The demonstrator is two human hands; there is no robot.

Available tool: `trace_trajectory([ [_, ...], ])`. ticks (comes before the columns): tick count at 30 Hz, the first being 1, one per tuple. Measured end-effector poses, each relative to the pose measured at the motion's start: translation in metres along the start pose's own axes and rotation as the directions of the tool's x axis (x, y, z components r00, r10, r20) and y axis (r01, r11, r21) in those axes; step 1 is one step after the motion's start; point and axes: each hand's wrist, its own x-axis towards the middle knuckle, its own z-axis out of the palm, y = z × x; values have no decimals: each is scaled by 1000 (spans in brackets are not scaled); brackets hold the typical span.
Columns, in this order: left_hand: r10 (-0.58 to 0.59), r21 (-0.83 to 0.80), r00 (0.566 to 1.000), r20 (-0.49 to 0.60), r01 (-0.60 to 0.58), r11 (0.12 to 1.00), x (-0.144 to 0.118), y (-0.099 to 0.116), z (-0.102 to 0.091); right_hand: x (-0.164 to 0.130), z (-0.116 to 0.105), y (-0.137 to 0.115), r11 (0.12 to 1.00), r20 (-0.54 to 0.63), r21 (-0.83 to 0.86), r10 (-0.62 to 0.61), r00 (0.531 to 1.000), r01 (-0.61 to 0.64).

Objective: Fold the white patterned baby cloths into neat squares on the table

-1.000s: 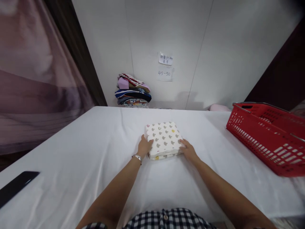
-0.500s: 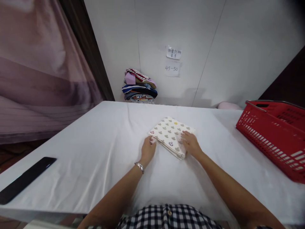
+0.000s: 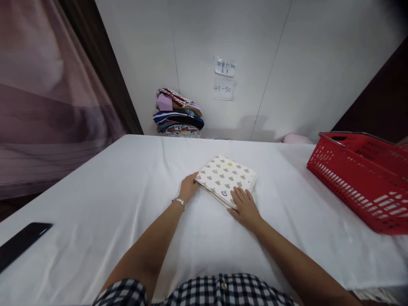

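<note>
A folded cream cloth (image 3: 219, 176) with grey mushroom-like prints and a few coloured ones lies in layers on the white-covered table (image 3: 127, 178). At its left corner, my left hand (image 3: 189, 188) has closed its fingers on the edge, partly hiding the fingertips. My right hand (image 3: 247, 209) rests on the near right corner, fingers stretched flat over the top layer and thumb at the front edge.
A red plastic basket (image 3: 360, 182) stands at the table's right side. On the left lies a black flat object (image 3: 22, 242), like a phone. Folded fabrics (image 3: 178, 112) are stacked against the back wall, below paper signs (image 3: 225, 78).
My left hand has gone from beside the cloth to its left corner. My right hand has slid from the right side to the near right corner. The view has shifted slightly.
</note>
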Motion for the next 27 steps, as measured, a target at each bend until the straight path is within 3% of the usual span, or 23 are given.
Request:
trace_trajectory([
  [4,38,-12,999,-35,-39,999,-4,4,-11,-1,-6,-1,1000,13,-12,-20,1000,20],
  [8,93,94,994,-59,-87,992,-28,5,-33,-12,-11,-4,998,10,1,-55,998,55],
  [13,43,175,999,-22,-39,984,-53,-4,-50,-21,-13,-14,993,-2,44,-112,994,112],
  [18,-8,171,999,41,0,985,-47,0,-50,-20,-19,-17,993,55,87,-91,994,86],
  [22,169,101,986,4,-169,980,-39,17,-43,-5,-37,-19,984,108,171,-76,991,57],
  [27,319,114,945,78,-326,938,-28,62,-29,45,-59,-24,978,51,210,5,999,-15],
])
